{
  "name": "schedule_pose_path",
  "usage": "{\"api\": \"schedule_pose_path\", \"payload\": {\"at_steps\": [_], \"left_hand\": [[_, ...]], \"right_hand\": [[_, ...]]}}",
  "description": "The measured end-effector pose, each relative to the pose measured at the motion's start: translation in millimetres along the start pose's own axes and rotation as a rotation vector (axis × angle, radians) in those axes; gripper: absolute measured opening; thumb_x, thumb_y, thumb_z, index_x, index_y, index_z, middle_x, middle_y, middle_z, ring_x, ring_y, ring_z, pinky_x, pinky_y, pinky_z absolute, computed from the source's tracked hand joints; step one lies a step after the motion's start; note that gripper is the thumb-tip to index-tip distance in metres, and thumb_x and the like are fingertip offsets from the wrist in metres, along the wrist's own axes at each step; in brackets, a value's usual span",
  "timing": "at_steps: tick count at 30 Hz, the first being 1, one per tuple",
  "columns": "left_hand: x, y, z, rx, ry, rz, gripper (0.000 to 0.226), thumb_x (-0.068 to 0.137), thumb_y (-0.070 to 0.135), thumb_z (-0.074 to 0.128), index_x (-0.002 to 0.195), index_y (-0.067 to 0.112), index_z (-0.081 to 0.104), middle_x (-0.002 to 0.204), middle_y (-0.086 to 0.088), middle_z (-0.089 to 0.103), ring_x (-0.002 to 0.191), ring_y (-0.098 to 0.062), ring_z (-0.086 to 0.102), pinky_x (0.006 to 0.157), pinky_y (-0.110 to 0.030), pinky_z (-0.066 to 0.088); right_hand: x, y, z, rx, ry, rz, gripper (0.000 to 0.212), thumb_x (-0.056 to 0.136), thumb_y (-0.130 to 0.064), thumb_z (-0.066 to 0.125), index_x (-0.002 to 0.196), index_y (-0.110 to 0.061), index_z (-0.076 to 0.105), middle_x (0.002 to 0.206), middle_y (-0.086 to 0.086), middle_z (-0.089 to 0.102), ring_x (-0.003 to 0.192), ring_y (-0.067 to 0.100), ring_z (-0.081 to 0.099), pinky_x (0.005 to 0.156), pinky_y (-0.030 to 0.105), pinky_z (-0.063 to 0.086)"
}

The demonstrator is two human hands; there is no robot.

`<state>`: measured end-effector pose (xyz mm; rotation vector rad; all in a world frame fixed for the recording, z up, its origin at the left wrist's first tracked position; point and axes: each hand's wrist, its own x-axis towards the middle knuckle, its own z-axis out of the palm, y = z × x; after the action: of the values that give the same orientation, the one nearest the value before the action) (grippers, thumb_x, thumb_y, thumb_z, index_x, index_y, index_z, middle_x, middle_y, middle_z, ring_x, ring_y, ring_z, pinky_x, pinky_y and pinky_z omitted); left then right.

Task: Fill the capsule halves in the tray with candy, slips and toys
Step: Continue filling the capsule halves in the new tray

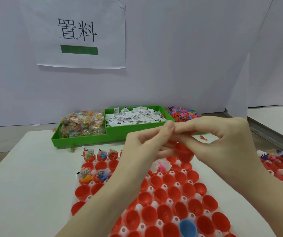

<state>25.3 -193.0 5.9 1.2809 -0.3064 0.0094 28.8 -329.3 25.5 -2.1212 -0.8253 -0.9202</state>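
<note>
Both hands meet fingertip to fingertip above the tray (138,206): left hand (142,144) and right hand (222,139) in narrow pinching grips (held item possibly hidden).

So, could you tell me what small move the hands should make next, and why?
Probably lower whatever the fingertips are working on into an empty red cup just below them. The left hand and right hand meet fingertip to fingertip above the tray; what they pinch is too small to tell. Only a few cups at the far left hold fillings.
</note>
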Motion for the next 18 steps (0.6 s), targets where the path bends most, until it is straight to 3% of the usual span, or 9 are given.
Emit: {"api": "schedule_pose_path", "payload": {"at_steps": [4, 9, 11, 14, 16, 18], "left_hand": [[-0.1, -4.5, -0.8, 0.092, 0.004, 0.003, 0.029, 0.073, 0.044, 0.056, 0.066, 0.024, 0.076, 0.058, 0.002, 0.068, 0.055, -0.006, 0.066, 0.058, -0.01, 0.048], [4.7, -10.0, -2.0, 0.122, 0.072, -0.086, 0.036, 0.07, 0.051, 0.053, 0.055, 0.025, 0.072, 0.055, 0.003, 0.065, 0.053, -0.006, 0.065, 0.069, -0.019, 0.051], [7.6, -12.3, -3.4, 0.115, 0.076, -0.135, 0.037, 0.073, 0.049, 0.054, 0.057, 0.021, 0.071, 0.053, 0.004, 0.064, 0.051, -0.005, 0.063, 0.076, -0.024, 0.05], [16.8, -14.1, -8.5, 0.031, 0.089, -0.205, 0.032, 0.088, 0.035, 0.053, 0.074, 0.009, 0.065, 0.048, 0.005, 0.06, 0.044, -0.002, 0.058, 0.06, -0.016, 0.052], [26.8, -12.3, -13.0, 0.033, 0.084, -0.22, 0.032, 0.092, 0.03, 0.05, 0.076, 0.005, 0.062, 0.049, 0.003, 0.061, 0.043, -0.003, 0.058, 0.05, -0.011, 0.048], [41.5, -11.6, -18.0, 0.091, 0.072, -0.227, 0.032, 0.094, 0.03, 0.048, 0.083, 0.004, 0.063, 0.057, -0.002, 0.064, 0.048, -0.006, 0.06, 0.051, -0.013, 0.048]], "right_hand": [[5.1, 4.5, -3.7, 0.006, -0.087, -0.013, 0.009, 0.069, -0.009, 0.067, 0.073, -0.007, 0.075, 0.072, -0.001, 0.069, 0.074, 0.006, 0.061, 0.068, 0.01, 0.049], [9.3, 9.9, -5.9, -0.004, -0.25, -0.051, 0.018, 0.077, -0.012, 0.062, 0.089, -0.008, 0.075, 0.083, -0.002, 0.07, 0.083, 0.005, 0.061, 0.075, 0.013, 0.048], [6.4, 12.4, -8.0, 0.036, -0.298, -0.047, 0.021, 0.086, -0.025, 0.058, 0.097, -0.015, 0.072, 0.089, -0.008, 0.071, 0.09, 0.0, 0.061, 0.079, 0.009, 0.046], [3.7, 16.8, -8.5, 0.143, -0.452, 0.068, 0.05, 0.079, -0.063, 0.046, 0.12, -0.036, 0.054, 0.105, -0.037, 0.058, 0.104, -0.022, 0.047, 0.083, -0.003, 0.033], [3.5, 22.4, -0.4, 0.048, -0.487, 0.017, 0.067, 0.072, -0.054, 0.061, 0.131, -0.023, 0.049, 0.122, -0.029, 0.048, 0.116, -0.02, 0.038, 0.094, -0.003, 0.024], [2.9, 33.9, 13.8, -0.121, -0.43, -0.064, 0.064, 0.073, -0.021, 0.071, 0.131, -0.007, 0.049, 0.131, -0.005, 0.051, 0.121, -0.003, 0.042, 0.104, 0.007, 0.023]]}}
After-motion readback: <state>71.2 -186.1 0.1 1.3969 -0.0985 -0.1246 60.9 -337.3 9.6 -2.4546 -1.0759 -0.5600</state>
